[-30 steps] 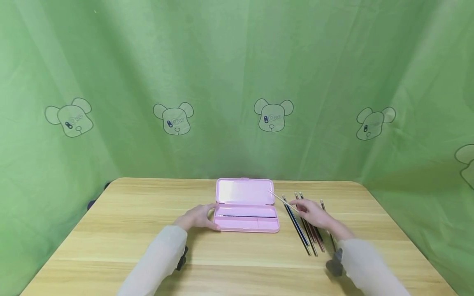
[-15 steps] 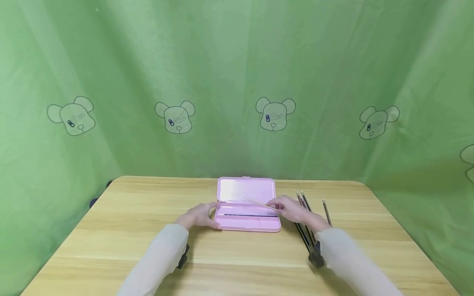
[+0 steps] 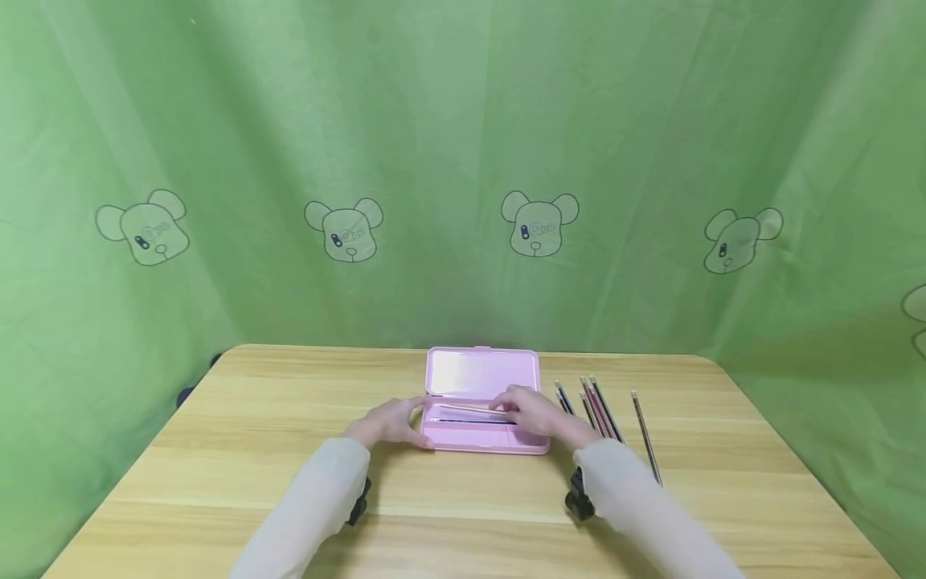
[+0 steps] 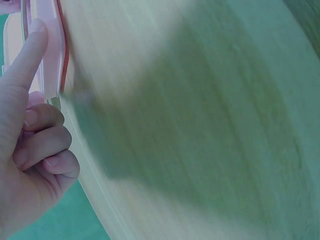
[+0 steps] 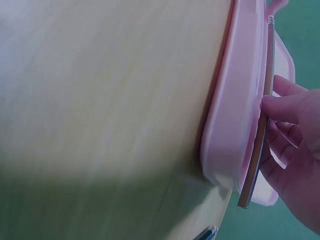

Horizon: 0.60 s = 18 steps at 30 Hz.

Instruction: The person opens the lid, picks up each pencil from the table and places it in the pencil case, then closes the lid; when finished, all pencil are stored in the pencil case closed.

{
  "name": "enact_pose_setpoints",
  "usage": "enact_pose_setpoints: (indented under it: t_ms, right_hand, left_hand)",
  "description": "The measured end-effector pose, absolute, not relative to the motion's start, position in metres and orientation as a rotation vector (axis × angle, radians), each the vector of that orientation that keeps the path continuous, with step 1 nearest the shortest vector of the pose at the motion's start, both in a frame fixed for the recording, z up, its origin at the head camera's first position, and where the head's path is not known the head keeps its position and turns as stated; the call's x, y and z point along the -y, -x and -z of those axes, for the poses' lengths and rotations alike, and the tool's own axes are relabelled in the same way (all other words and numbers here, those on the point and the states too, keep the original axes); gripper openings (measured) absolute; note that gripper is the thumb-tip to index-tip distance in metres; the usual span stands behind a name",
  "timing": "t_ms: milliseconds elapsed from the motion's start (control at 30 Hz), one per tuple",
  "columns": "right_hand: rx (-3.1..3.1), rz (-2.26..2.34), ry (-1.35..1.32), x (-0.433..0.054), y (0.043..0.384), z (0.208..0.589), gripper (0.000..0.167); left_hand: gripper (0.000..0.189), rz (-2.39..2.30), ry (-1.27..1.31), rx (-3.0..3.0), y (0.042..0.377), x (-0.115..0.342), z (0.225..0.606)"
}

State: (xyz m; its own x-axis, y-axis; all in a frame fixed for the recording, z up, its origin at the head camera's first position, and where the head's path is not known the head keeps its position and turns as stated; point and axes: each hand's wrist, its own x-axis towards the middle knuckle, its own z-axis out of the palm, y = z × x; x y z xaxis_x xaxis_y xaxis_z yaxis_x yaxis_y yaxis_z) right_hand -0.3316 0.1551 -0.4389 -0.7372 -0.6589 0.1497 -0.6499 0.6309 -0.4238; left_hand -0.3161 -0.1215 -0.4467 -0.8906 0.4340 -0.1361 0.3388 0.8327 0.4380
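A pink pencil case (image 3: 463,445) lies open on the table, its lid (image 3: 482,371) folded back. My left hand (image 3: 389,421) holds the case's left end, with the thumb at the front corner; in the left wrist view the thumb (image 4: 35,50) lies against the pink edge and several fingers are curled. Between thumb and fingers, my right hand (image 3: 531,410) pinches a pencil (image 5: 260,135) over the case's rear compartment. That pencil lies roughly lengthwise along the case, slightly tilted. A dark pencil (image 3: 466,421) rests inside the same long compartment.
Several pencils (image 3: 596,402) lie in a loose group right of the case, partly hidden by the right forearm. One dark pencil (image 3: 646,438) lies apart, farther right. A green curtain (image 3: 434,121) hangs behind the wooden table (image 3: 448,531).
My right hand has carried the pencil leftward from beside the pencil group to over the case, lowering it and bringing it nearly parallel to the compartment. My left hand stays on the case.
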Motion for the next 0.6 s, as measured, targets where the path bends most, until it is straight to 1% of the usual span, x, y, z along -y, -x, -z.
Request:
enact_pose_setpoints:
  t_ms: [167,600]
  right_hand:
    - [-2.798,0.692,1.157,-0.144,0.332,0.441,0.030]
    - [-2.805,0.687,1.095,-0.137,0.336,0.447,0.032]
  left_hand:
    - [0.088,-0.595,-0.599,-2.782,0.317,0.123,0.447]
    - [0.089,-0.581,-0.577,-2.779,0.316,0.123,0.444]
